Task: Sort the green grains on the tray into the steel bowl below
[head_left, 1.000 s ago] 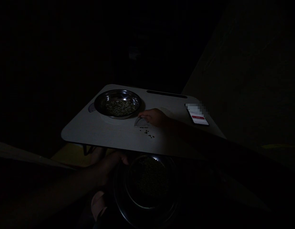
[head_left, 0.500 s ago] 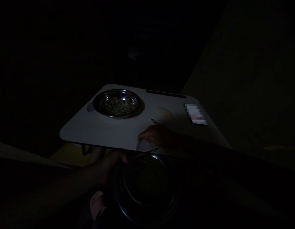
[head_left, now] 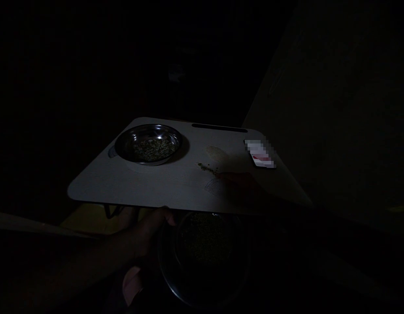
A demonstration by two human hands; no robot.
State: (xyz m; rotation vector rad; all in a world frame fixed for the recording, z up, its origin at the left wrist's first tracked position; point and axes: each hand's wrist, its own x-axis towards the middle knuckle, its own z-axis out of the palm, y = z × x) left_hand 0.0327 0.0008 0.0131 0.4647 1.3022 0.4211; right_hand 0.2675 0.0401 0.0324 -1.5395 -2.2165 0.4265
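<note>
The scene is very dark. My left hand (head_left: pixel 149 229) is below the near edge of the white lap table (head_left: pixel 130 183), its fingers curled over the rim of a large steel bowl (head_left: pixel 205 279) that holds green grains. My right hand (head_left: pixel 237 181) lies low on the table as a dim reddish shape; its fingers are too dark to read. A faint small clear piece (head_left: pixel 212 186) is at its fingertips. A little heap of grains (head_left: pixel 206 167) sits just beyond it. A second steel bowl (head_left: pixel 148 144) with grains stands on the table's far left.
A phone (head_left: pixel 259 153) with a lit screen lies at the table's far right. A long dark slot (head_left: pixel 219 127) runs along the far edge. A pale wall or slab (head_left: pixel 319 131) rises on the right. Everything around the table is black.
My right hand slid from beside the far bowl toward the near edge, then back right. The scattered grains near the front are gone; a small heap remains. The view shifted and dimmed.
</note>
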